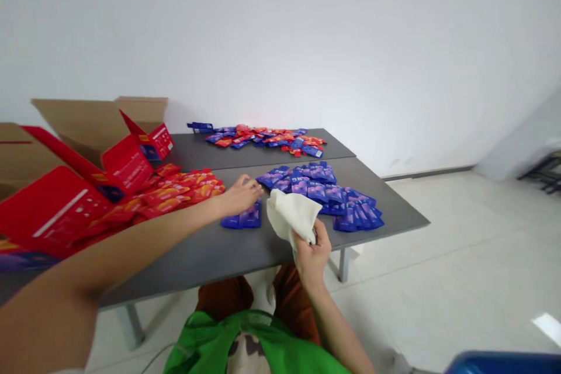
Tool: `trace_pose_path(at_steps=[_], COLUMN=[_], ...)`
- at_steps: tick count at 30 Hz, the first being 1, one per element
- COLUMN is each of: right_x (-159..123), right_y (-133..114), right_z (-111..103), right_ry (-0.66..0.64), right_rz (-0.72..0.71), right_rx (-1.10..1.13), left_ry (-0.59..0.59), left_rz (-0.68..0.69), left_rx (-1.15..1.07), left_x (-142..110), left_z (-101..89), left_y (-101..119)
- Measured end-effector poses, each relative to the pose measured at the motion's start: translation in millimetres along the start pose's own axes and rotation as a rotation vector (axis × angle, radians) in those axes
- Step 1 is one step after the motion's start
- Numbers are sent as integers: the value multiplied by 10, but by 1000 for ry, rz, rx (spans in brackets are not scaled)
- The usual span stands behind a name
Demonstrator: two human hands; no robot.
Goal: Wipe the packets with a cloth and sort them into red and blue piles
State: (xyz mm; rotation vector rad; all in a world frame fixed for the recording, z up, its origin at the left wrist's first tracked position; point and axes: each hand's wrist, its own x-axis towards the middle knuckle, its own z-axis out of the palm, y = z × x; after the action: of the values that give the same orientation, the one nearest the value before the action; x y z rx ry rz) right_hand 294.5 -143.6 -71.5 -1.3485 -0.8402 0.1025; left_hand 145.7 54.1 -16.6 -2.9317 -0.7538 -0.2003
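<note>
My right hand (313, 248) grips a folded white cloth (293, 212) above the front of the dark table. To its left, my left hand (240, 194) reaches over a few blue-purple packets (243, 220), its fingers loosely bent and nothing visible in them. Whether the fingertips touch the packets I cannot tell. Right of the cloth, rows of overlapping blue-purple packets (316, 190) lie on the tabletop. A heap of red-orange packets (188, 188) spreads to the left, partly hidden behind my left forearm.
Open red cartons (55, 210) with raised brown flaps stand at the left. Mixed red and blue packets (267, 138) are piled at the back, near the white wall. The table (397, 208) ends at a corner on the right. Something blue (504, 364) pokes in at the lower right.
</note>
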Motion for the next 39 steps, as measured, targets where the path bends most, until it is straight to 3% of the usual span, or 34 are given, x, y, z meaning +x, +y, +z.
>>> trace_pose_path(at_steps=[4, 8, 13, 17, 20, 24, 28, 33, 36, 39], right_x=[159, 415, 567, 502, 439, 383, 264, 121, 132, 254], right_y=[1, -85, -188, -125, -19, 74, 1, -152, -138, -81], right_z=[-4, 181, 516, 763, 913, 1057, 1120, 1009, 945, 1025], right_ry=[-163, -345, -503, -615, -710, -760, -755, -910, -971, -1001], right_rz=[-22, -143, -309, -394, -393, -318, -388, -472, -427, -328], right_rx=[-41, -243, -557, -589, -693, -971, -1073, -1010, -984, -1001], left_ry=[123, 172, 88, 158, 221, 155, 162, 199, 208, 214], left_rz=[-105, -260, -408, -551, -657, -733, -716, -667, -650, -648], left_rx=[-36, -66, -124, -124, -95, -80, -49, -58, -63, -67], left_x=[-460, -792, -864, -877, -904, -897, -902, -992, -996, -955], left_z=[123, 338, 531, 576, 596, 540, 443, 414, 444, 484], left_y=[500, 843, 872, 967, 1075, 1130, 1142, 1145, 1129, 1117])
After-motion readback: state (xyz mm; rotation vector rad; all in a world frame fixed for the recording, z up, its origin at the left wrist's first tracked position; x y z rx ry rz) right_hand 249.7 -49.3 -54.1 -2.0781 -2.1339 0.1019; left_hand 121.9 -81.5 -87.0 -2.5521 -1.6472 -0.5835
